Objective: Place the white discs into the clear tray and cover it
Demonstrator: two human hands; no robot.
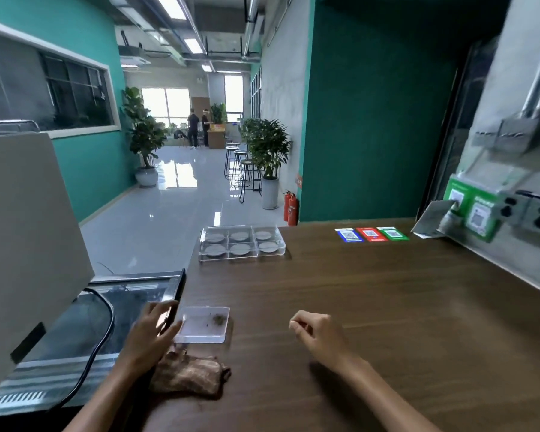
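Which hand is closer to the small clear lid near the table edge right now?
Left. The left hand touches the left edge of the small clear lid, fingers spread along it. The right hand hovers apart, off to the lid's right, fingers loosely curled.

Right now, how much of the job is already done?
Done: the clear tray shows a white disc in each of six compartments. In hand: the left hand touches the flat clear lid; the right hand holds nothing. Left: putting the lid on the tray.
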